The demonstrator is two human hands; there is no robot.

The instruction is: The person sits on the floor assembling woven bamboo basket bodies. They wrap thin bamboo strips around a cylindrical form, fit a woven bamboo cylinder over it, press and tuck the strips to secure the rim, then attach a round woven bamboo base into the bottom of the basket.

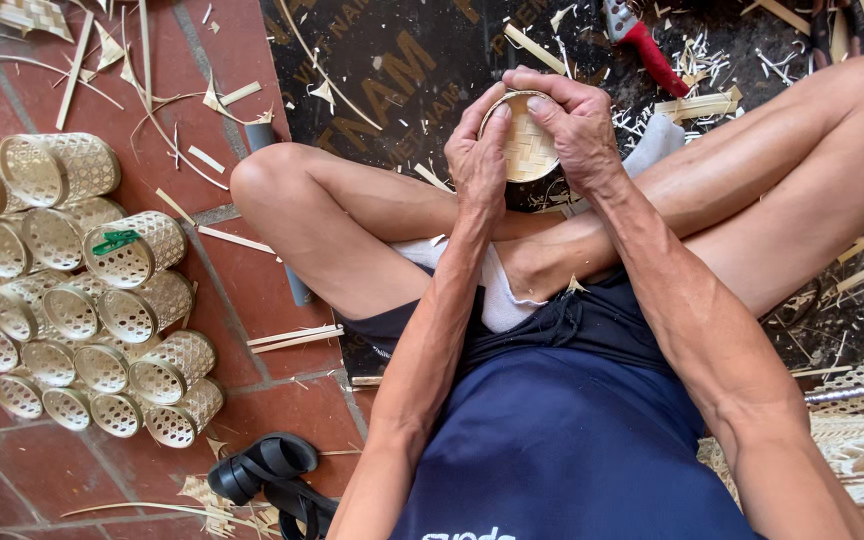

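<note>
A small round woven basket piece (pixel 526 148) is held up over the crossed legs, between both hands. The left hand (pixel 476 160) is wrapped around its left edge, and the right hand (pixel 577 125) is curled over its top and right edge, so the fingers (pixel 550 88) of both hands are closed on it. The rim looks to be pressed into shape. For this to be done well, the piece should be gripped firmly but not squashed, and the thumbs should be pushed evenly around the rim so the strips stay flat. Many finished woven cups (pixel 72 300) are stacked on the red tile floor (pixel 252 290) well apart to the left. Red-handled cutters (pixel 642 45) are lying near the knee.
</note>
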